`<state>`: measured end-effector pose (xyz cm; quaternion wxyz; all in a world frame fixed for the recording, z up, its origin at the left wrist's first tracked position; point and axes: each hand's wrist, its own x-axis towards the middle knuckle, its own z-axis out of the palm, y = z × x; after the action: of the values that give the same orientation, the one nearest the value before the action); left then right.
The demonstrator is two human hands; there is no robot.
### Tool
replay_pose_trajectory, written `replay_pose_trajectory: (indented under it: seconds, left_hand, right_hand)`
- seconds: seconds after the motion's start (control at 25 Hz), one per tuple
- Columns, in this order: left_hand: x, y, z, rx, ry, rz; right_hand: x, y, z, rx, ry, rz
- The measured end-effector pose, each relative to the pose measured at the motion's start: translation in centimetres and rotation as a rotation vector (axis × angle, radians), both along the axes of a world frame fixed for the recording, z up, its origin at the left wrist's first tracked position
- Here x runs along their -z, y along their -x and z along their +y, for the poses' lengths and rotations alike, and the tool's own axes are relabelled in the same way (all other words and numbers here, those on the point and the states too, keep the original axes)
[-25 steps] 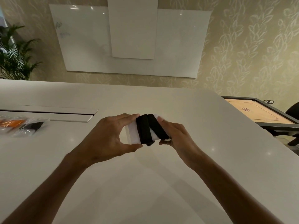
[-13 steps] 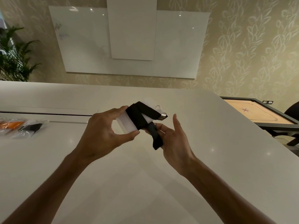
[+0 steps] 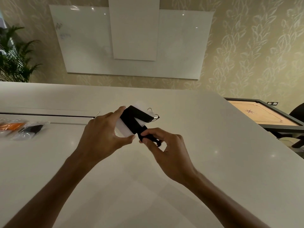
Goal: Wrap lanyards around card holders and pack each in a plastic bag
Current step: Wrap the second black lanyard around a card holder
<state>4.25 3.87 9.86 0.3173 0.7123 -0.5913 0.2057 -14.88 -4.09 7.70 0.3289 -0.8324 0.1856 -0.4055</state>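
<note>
1. A second ago the black lanyard (image 3: 131, 120) was wound snug; now its tail is pulled loose and pinched by the right hand (image 3: 162, 146), clip (image 3: 156, 117) exposed.
2. The white card holder (image 3: 122, 129) is gripped by the left hand (image 3: 102, 132), above the table (image 3: 213, 162).
3. So wrapping looks unfinished, bagging is pending.
4. Bagged lanyards (image 3: 24, 129) are seen far left; whiteboard (image 3: 181, 43), plant (image 3: 14, 55), carrom board (image 3: 261, 113) around.
</note>
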Motion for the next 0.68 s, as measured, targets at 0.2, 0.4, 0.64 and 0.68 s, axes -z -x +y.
replay_pose_trajectory:
  seconds: [0.2, 0.4, 0.64, 0.68]
  left_hand:
    - [0.0, -0.2, 0.2, -0.007, -0.207, -0.175]
    - [0.4, 1.4, 0.3, 0.015, -0.248, -0.176]
    - [0.6, 3.5, 0.5, 0.061, -0.228, -0.134]
    - [0.6, 3.6, 0.4, 0.055, -0.229, -0.147]
  right_hand:
    - [-1.1, 0.8, -0.4, -0.095, 0.253, 0.271]
    - [-1.5, 1.0, -1.9, 0.015, 0.307, 0.021]
    - [-1.3, 0.6, -2.4, 0.123, 0.110, -0.081]
    - [-1.2, 0.5, -2.4, 0.132, 0.102, -0.078]
